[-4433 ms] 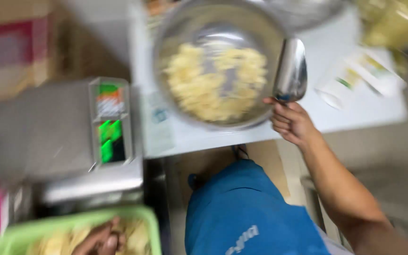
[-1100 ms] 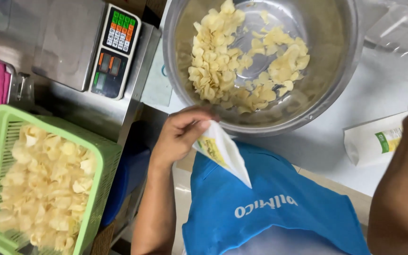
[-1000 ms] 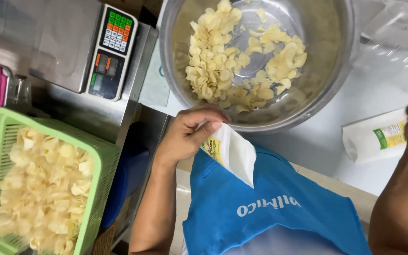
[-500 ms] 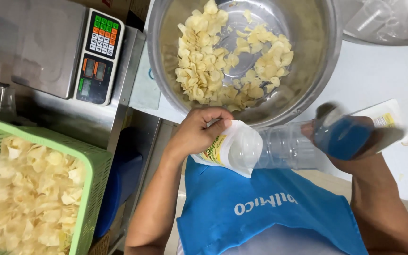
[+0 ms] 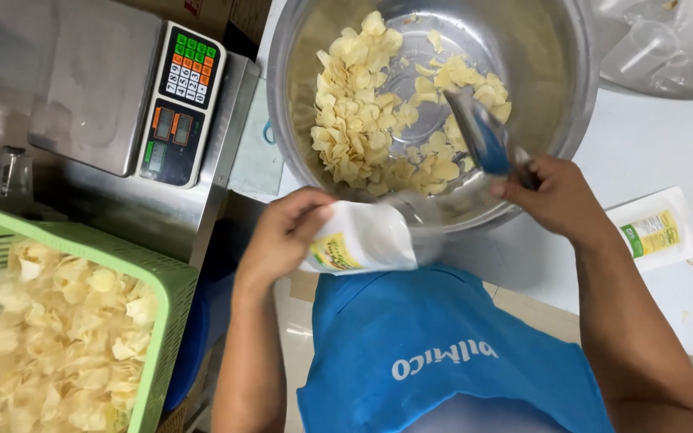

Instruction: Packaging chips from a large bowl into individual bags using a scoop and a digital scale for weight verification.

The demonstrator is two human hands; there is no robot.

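Two hands work over the middle of the scene, and everything else spreads out on either side of them. Far left, a green plastic basket (image 5: 162, 297) sits heaped with pale chips. Behind it a steel weighing scale (image 5: 90, 80) stands with its coloured keypad facing the person. Next comes the left hand (image 5: 278, 236), its fingers curled shut around the top of a white pouch (image 5: 366, 236) with a yellow and green label; the pouch lies tilted on its side just below the rim of the big steel bowl (image 5: 563, 104), its mouth pointing right. The bowl rests on the white worktop (image 5: 651, 152) and holds a loose layer of pale chips (image 5: 354, 104), mostly towards its left side. Above the person's blue apron (image 5: 443, 361), the right hand (image 5: 555, 192) is closed around the blue handle of a scoop (image 5: 475, 132), whose blurred blade reaches down among the chips inside the bowl. Further right, a second white pouch (image 5: 655, 232) lies flat on the worktop, well apart from both hands. Clear plastic (image 5: 667, 40) is bunched at the top right corner.
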